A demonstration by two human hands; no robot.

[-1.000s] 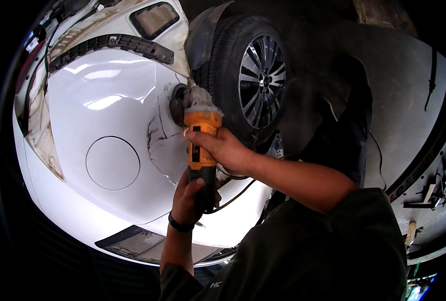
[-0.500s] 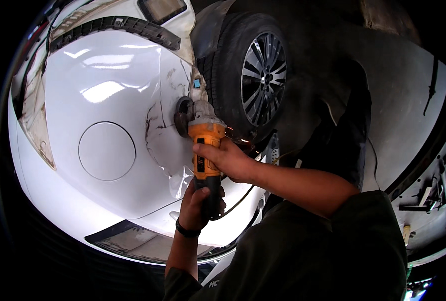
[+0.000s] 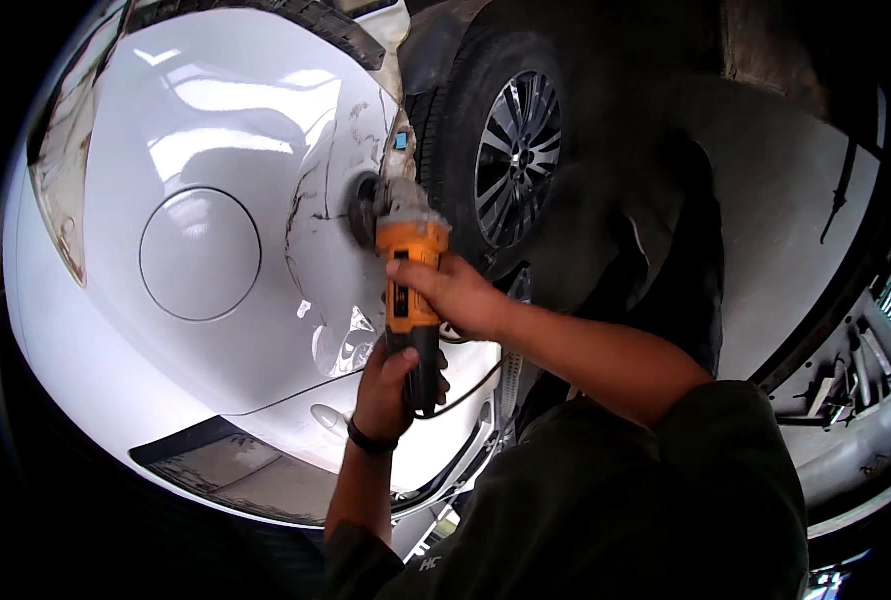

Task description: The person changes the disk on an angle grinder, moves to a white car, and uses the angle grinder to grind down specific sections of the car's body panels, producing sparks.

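An orange and black angle grinder (image 3: pixel 412 290) is held in both my hands, its metal head pointing away from me. My right hand (image 3: pixel 455 297) wraps round the orange body, thumb across the top. Further back, my left hand (image 3: pixel 385 395), with a dark band at the wrist, grips the black rear handle. The grinder's disc (image 3: pixel 363 212) is at the white car panel (image 3: pixel 295 200), close to the wheel-arch edge; whether it touches is not clear. Creases and dark cracks mark the dented panel beside the disc.
A car wheel (image 3: pixel 517 158) with a dark tyre stands just right of the grinder. A round fuel flap (image 3: pixel 201 254) lies to the left on the panel. The grinder's cord (image 3: pixel 472 392) trails off to the right. Metal tools or parts (image 3: pixel 865 370) lie at the far right.
Orange sparks flew right of the grinder head earlier; none show now. The view has shifted a little over the car. Both hands keep their hold on the grinder.
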